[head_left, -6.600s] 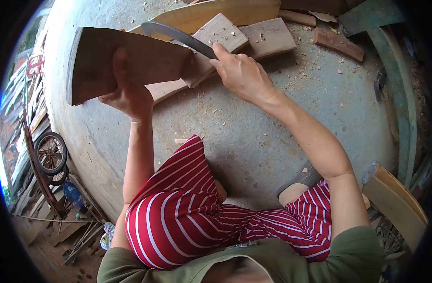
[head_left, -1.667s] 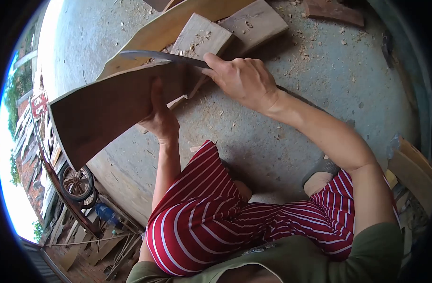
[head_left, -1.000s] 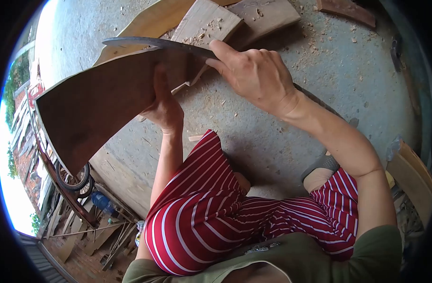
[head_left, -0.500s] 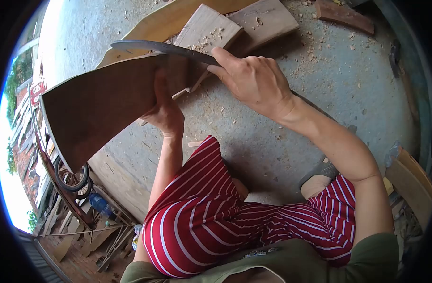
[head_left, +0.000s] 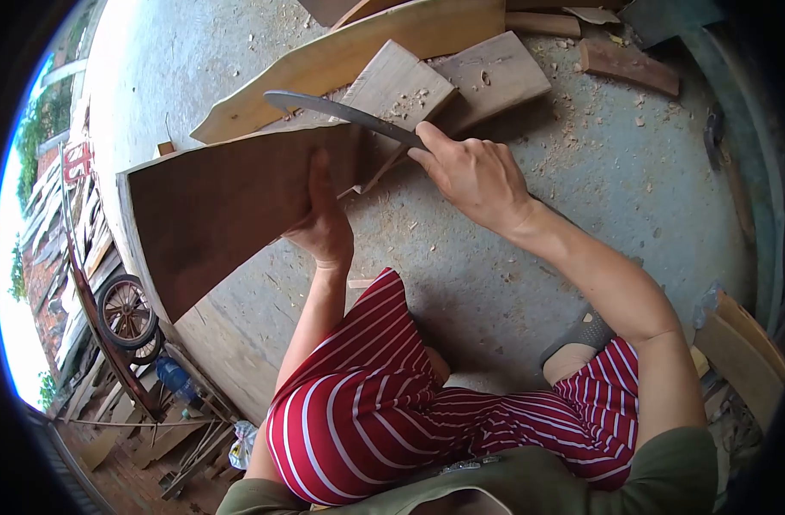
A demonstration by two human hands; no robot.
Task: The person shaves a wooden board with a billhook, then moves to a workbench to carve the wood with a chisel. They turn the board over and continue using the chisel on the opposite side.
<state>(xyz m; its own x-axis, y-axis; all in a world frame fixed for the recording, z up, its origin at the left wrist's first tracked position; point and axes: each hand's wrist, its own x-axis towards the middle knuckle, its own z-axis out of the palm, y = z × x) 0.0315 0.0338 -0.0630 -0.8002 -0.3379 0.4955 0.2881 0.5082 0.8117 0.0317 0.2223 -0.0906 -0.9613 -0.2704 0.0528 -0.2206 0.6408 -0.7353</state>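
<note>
My left hand (head_left: 324,225) is closed on a wide, curved, dark brown wooden board (head_left: 221,206), thumb laid over its face near the right end. The board is tilted up above the floor to the left of my knees. In my right hand (head_left: 478,182) is a long knife (head_left: 345,112) with a dark, curved blade. Its blade points left and lies along the board's upper right edge in this view. The knife's long handle runs back beneath my right forearm. A wooden block (head_left: 401,79) lies on the floor just beyond the blade.
A second block (head_left: 495,73) and a long pale plank (head_left: 324,62) lie behind the first, amid wood shavings. Farther right are a reddish wood piece (head_left: 630,66) and a dark-headed tool (head_left: 712,137). Wheels (head_left: 125,311) and scrap boards stand off to the left.
The board and the knife have shifted right and a little down in view. The view itself has moved slightly, showing more planks at the top. Both hands keep their grips.
</note>
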